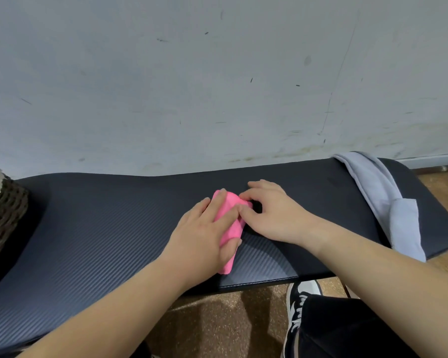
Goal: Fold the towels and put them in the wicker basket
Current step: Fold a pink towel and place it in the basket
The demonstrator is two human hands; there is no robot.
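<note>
Dark ribbed surface [101, 228] meets a scuffed wall. Your left hand [199, 236] lays straight fingers [217, 202] on the pink towel [234, 226]; your right hand [274, 215] pinches its edge. The wicker basket [3, 210] stands far left of your fingers, the grey towel [398, 218] to their right.

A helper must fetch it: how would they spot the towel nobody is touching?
Find the long dark ribbed bench against the white wall. At its right end lies a pale grey-blue cloth towel, loosely draped. Unlike the small bright pink towel mid-bench, no hand touches it.

Narrow pink towel [233, 227] centre, grey towel [393, 210] right, wicker basket [3, 210] left.
</note>
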